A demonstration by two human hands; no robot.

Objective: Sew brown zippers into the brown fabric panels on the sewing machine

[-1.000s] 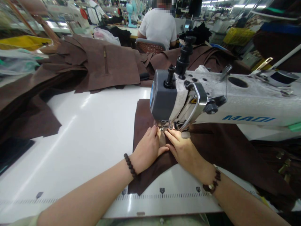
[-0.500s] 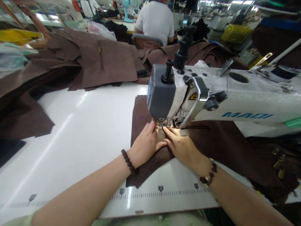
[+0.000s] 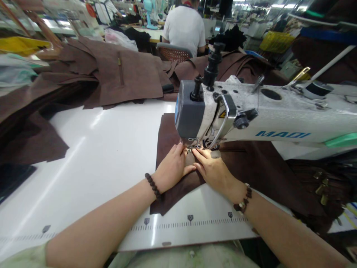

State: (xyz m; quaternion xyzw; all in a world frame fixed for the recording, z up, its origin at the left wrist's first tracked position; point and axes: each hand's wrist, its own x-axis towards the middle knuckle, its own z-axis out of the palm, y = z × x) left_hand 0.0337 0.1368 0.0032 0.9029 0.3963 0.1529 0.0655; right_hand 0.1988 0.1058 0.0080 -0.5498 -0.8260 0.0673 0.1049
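Note:
A dark brown panel [image 3: 251, 167], leather-like, lies under the head of a white and grey sewing machine [image 3: 192, 115]. My left hand [image 3: 171, 163] rests on the panel just left of the presser foot, fingers stretched forward, thumb pointing right. On the other side, my right hand [image 3: 214, 169] presses the panel with extended fingers, its index fingertip close to the foot. Between the hands a small greyish patch [image 3: 190, 158] shows, with a tiny metal piece [image 3: 189, 150] at its top. A dark narrow strip [image 3: 234, 149] runs rightward along the panel. The needle tip is hard to make out.
More brown pieces [image 3: 134, 74] are piled along the table's far side, one with a zipper [image 3: 120, 70]. Brass-coloured zipper pulls [image 3: 322, 190] lie among dark pieces at right. A ruler scale [image 3: 178, 225] marks the white table's front edge. A person [image 3: 184, 28] sits beyond.
The camera view has shifted slightly, so the machine appears a little further left and lower. Both hands stay in nearly the same place on the panel.

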